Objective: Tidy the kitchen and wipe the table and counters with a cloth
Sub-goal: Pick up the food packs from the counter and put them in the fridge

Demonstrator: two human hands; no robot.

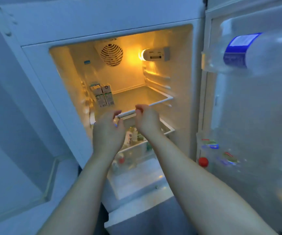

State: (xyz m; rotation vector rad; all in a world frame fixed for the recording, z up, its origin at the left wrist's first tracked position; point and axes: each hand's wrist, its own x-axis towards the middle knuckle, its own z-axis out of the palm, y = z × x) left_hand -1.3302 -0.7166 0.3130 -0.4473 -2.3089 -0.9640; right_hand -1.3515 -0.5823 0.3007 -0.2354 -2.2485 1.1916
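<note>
Right hand [147,121] is curled, thumb & fingertips pinching the white front strip of the fridge shelf [153,105]. Left hand [109,131] sits just beside it w/ fingers curled round the strip's near end; looks like a hold, tho blur makes it hard to be sure. The shelf runs away from both hands into the lit fridge [120,31], level on its side rails, glass pane w/ plastic edging. I'd judge it stiff, fairly heavy for its size, slick on the pane & breakable if it tips or knocks a rail, so best gripped on the edging, hands set wider apart than now, not on bare glass. Two cartons [103,95] stand on it beyond the left hand, so that side prob. carries more weight & they could slide. Under the hands, small bottles [131,136] on a lower shelf. Off past the right hand, a water bottle [255,53] in the open door.
</note>
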